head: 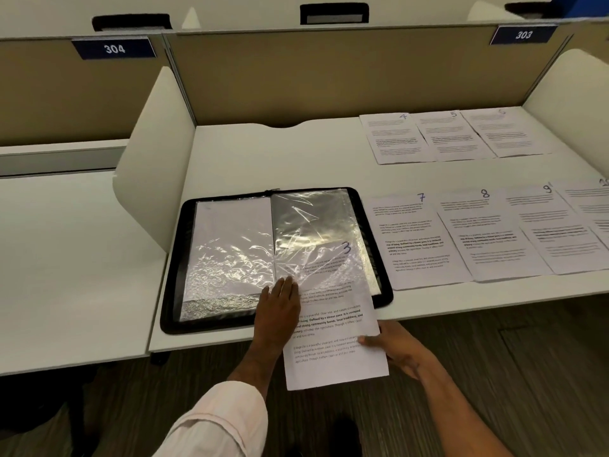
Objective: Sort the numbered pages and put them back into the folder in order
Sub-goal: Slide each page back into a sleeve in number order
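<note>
On my feed the left hand (280, 300) reaches in from the near side, a pale cuff pushed up the forearm. Its fingers lie straight and close together, pressed flat on the near end of the right pocket (316, 222) beside the spine, and they grip nothing. The right hand (395, 346) comes from the lower right, fingers under the sheet and thumb on top. It pinches page 3 (333, 344) at its near right edge.

Page 3 runs lengthwise away from me, leaning a little to the right at its far end. Its top, with the handwritten 3, points away and lies under the right pocket's crinkled clear plastic. Its near half sticks out over the rim of the folder (171, 285) and past the near edge of the tabletop (296, 159), hanging over the floor.

The folder lies open and flat near the tabletop's front edge, its spine running away from me. Its left pocket (230, 235) holds a white sheet on which I can read no print.

A white divider panel (155, 159) stands just left of the folder. Page 7 (418, 239) lies at the folder's right rim; whether they touch I cannot tell. The front row (487, 232) carries on rightward to 10. The back row (451, 136), pages 4 to 6, sits near the rear partition. Bare tabletop lies between the folder's far edge and that partition.
</note>
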Action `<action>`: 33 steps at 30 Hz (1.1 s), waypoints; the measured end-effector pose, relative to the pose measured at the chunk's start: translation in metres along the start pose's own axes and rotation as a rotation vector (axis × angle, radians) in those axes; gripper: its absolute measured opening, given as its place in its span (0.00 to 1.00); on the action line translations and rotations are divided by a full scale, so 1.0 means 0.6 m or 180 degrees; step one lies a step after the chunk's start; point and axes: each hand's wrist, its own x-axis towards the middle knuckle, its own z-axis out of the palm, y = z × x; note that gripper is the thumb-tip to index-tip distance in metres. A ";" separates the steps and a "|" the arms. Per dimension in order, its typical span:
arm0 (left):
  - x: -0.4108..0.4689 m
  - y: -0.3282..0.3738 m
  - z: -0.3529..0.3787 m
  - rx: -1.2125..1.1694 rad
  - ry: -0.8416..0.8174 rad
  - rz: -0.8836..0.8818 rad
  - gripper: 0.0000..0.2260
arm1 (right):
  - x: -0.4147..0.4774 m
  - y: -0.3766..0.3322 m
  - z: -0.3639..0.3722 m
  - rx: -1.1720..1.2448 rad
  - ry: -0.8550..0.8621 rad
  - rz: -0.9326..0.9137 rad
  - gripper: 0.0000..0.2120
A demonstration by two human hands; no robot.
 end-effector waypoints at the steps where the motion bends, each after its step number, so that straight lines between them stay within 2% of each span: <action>1: 0.000 0.000 -0.001 -0.0040 0.0010 -0.0018 0.23 | 0.002 -0.004 0.002 0.0036 0.0085 -0.0023 0.18; 6: 0.000 0.004 -0.002 -0.0291 0.0048 -0.0105 0.23 | 0.022 -0.026 0.011 0.0109 0.0666 -0.0162 0.15; 10: 0.006 0.004 0.006 -0.0455 0.0108 -0.0219 0.20 | 0.034 -0.052 0.027 0.0297 0.1076 -0.0340 0.06; 12: 0.011 0.004 0.005 -0.0560 0.0046 -0.0363 0.22 | 0.038 -0.058 0.033 0.0401 0.1158 -0.0423 0.04; 15: 0.020 0.004 0.006 -0.0590 -0.0015 -0.0412 0.27 | 0.031 -0.047 0.029 0.0424 0.1017 -0.0363 0.08; 17: 0.024 0.005 0.005 -0.0615 -0.0036 -0.0384 0.26 | 0.020 -0.029 0.019 0.0264 0.0761 -0.0120 0.12; 20: 0.026 0.010 0.008 -0.0588 -0.0114 -0.0265 0.22 | 0.005 -0.012 0.009 -0.0096 0.0533 0.0108 0.10; 22: 0.023 0.013 0.009 -0.0599 -0.0159 -0.0222 0.23 | 0.002 -0.013 0.009 -0.0071 0.0497 0.0040 0.10; 33: 0.015 0.018 0.004 -0.0606 -0.0192 -0.0263 0.24 | 0.049 -0.068 0.037 0.0125 0.1186 -0.0301 0.14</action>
